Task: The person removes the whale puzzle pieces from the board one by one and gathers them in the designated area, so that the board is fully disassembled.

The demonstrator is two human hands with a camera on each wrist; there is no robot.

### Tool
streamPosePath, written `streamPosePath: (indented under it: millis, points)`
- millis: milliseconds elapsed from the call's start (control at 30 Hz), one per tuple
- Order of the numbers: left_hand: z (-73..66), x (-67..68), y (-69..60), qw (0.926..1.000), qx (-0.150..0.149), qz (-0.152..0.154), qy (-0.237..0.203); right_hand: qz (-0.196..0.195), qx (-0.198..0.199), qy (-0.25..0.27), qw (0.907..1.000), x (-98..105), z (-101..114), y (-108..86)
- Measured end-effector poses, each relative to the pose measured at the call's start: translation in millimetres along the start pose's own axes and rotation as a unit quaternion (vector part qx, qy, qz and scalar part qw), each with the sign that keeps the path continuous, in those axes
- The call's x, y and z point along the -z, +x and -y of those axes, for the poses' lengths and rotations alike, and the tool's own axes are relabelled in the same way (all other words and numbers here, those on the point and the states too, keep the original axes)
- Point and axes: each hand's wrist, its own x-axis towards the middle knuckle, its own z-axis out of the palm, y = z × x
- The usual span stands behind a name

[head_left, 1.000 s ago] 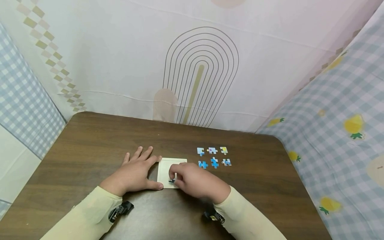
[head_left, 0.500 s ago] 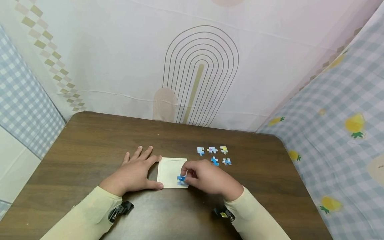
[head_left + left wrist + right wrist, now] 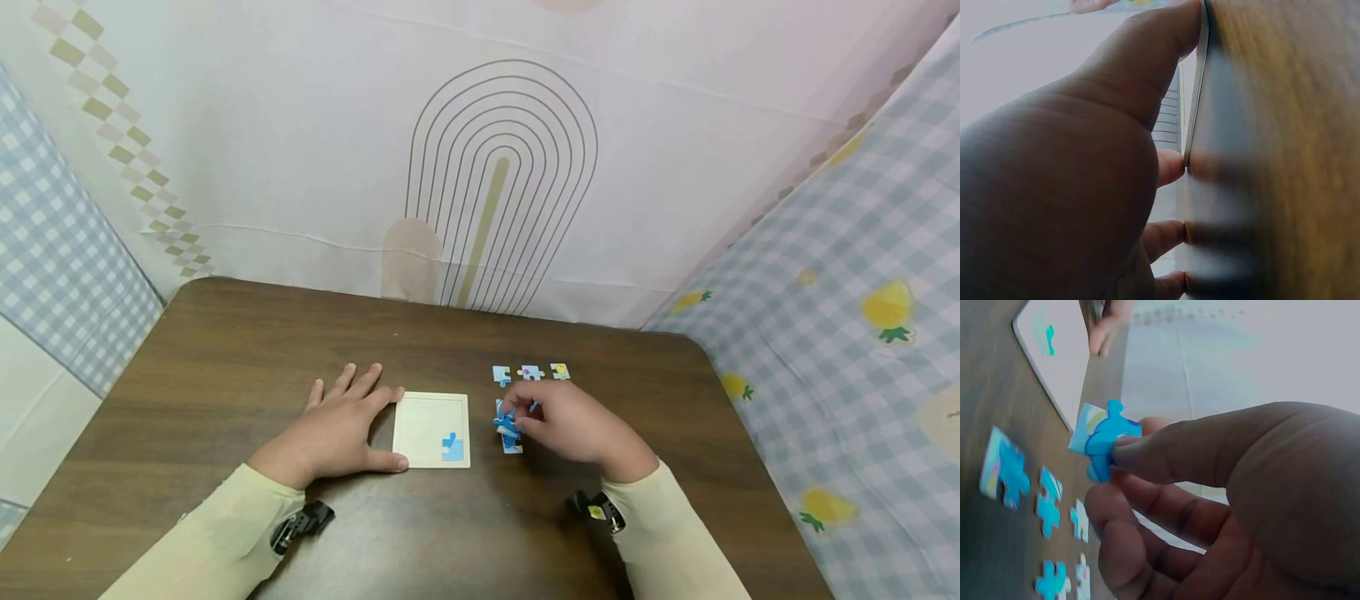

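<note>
My right hand point(image 3: 573, 421) pinches a blue jigsaw puzzle piece point(image 3: 1107, 434) between thumb and fingers, just above the table and right of the tray. The square cream puzzle tray point(image 3: 420, 421) lies flat. One blue puzzle piece point(image 3: 452, 451) sits in its lower right corner. Spread flat on the table, my left hand point(image 3: 330, 437) touches the tray's left edge with thumb and index finger. In the right wrist view, a loose piece point(image 3: 1005, 469) lies below the held one, and another blue piece point(image 3: 1049, 500) is beside it.
A row of puzzle pieces lies beyond the right hand: a light blue one point(image 3: 501, 375), a purple-marked one point(image 3: 530, 372) and a yellow-marked one point(image 3: 559, 371). The brown wooden table point(image 3: 300, 325) ends at a hanging white cloth point(image 3: 315, 167).
My right hand has moved right from over the tray to the loose pieces and now holds a puzzle piece there. A blue piece is left in the tray's corner. The left hand stays put.
</note>
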Motion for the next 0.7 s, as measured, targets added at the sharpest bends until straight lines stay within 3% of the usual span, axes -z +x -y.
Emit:
streamPosePath:
  millis: [167, 400, 700]
  points:
    - [0.1, 0.2, 0.1, 1.0, 0.001, 0.001, -0.001, 0.01, -0.014, -0.019, 0.9997, 6.1, -11.6, -4.1]
    - [0.4, -0.4, 0.4, 1.0, 0.002, 0.0, -0.002, 0.052, -0.035, -0.016, 0.9979, 9.2, -24.1, -5.0]
    - [1.2, -1.5, 1.2, 1.0, 0.001, -0.001, 0.001, 0.073, -0.06, -0.009, 0.9955, 6.9, -35.7, -5.4]
